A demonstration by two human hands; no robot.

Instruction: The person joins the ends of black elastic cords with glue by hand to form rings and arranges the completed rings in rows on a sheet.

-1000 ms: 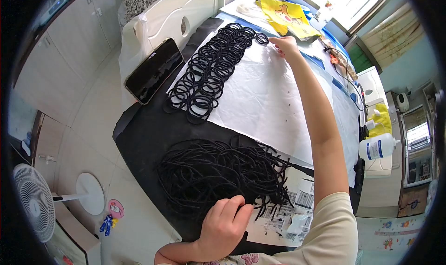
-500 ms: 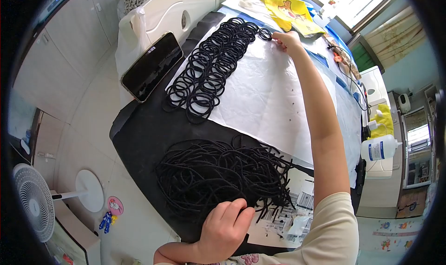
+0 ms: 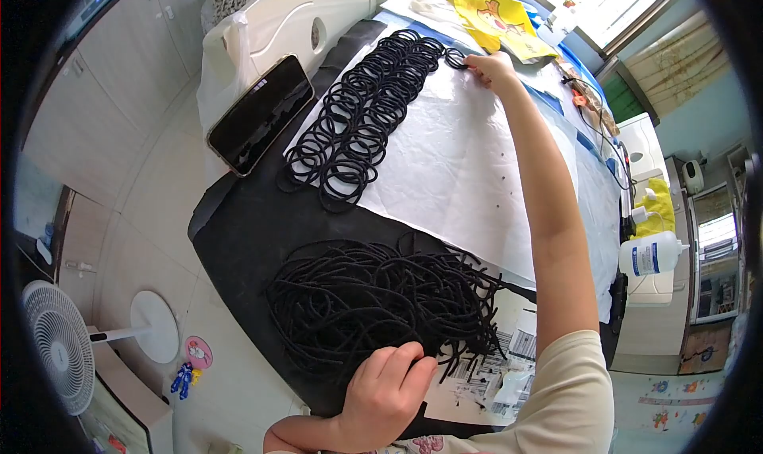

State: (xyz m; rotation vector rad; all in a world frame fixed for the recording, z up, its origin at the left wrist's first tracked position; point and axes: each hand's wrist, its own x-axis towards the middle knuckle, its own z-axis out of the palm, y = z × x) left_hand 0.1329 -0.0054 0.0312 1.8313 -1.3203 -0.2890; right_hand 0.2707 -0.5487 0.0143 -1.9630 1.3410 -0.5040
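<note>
At the far end of the white sheet (image 3: 461, 160), my right hand (image 3: 494, 71) pinches the edge of a black hair tie (image 3: 455, 59). Beside it, overlapping black hair ties (image 3: 373, 104) lie in long rows on the left part of the sheet. My left hand (image 3: 387, 392) is near my body, its fingers curled at the near edge of a heap of loose black elastic cords (image 3: 358, 303). Whatever its fingertips might hold is hidden.
A phone (image 3: 261, 114) leans left of the rows on the black mat (image 3: 246, 231). Behind lies a yellow bag (image 3: 501, 25). At right stand a white squeeze bottle (image 3: 652, 255) and a cable (image 3: 596, 120). A fan (image 3: 60, 347) is on the floor at left.
Almost nothing differs. The hair tie at my right fingertips has shifted very slightly; both hands keep their places.
</note>
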